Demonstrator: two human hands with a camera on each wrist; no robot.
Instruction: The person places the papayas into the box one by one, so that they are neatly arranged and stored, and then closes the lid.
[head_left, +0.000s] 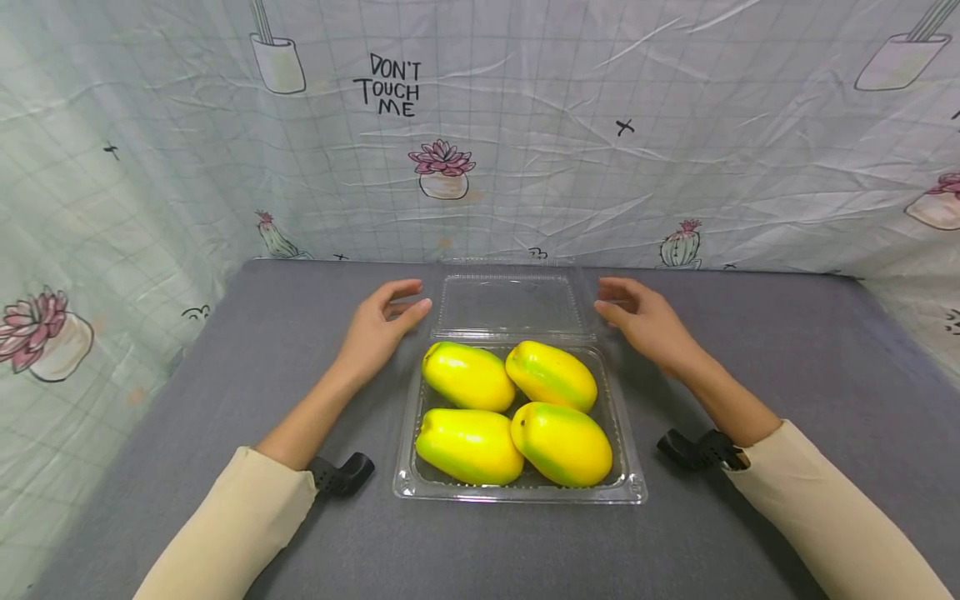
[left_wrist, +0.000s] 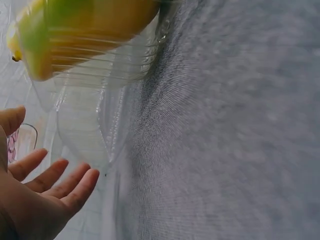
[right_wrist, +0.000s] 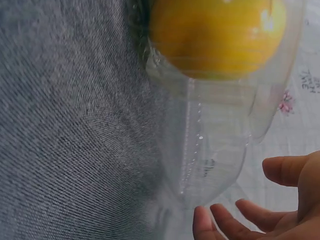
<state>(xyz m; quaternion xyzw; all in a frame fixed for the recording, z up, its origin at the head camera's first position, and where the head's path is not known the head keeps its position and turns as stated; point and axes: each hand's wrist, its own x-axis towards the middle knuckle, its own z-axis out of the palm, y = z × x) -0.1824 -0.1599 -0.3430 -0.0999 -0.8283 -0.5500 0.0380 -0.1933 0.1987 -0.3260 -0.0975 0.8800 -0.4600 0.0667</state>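
Note:
A clear plastic clamshell box lies with its lid folded back behind it. Several yellow-green mangoes fill its base in two rows, also visible through the wall as a mango in the left wrist view and a mango in the right one. My left hand is beside the lid's left edge, fingers loosely bent and holding nothing. On the opposite side, my right hand hovers by the lid's right edge, thumb and fingers apart, likewise holding nothing.
The box stands on a grey cloth-covered table. Behind the table's far edge hangs a printed curtain, which also runs along the sides. Black wrist mounts sit at both cuffs, low over the table.

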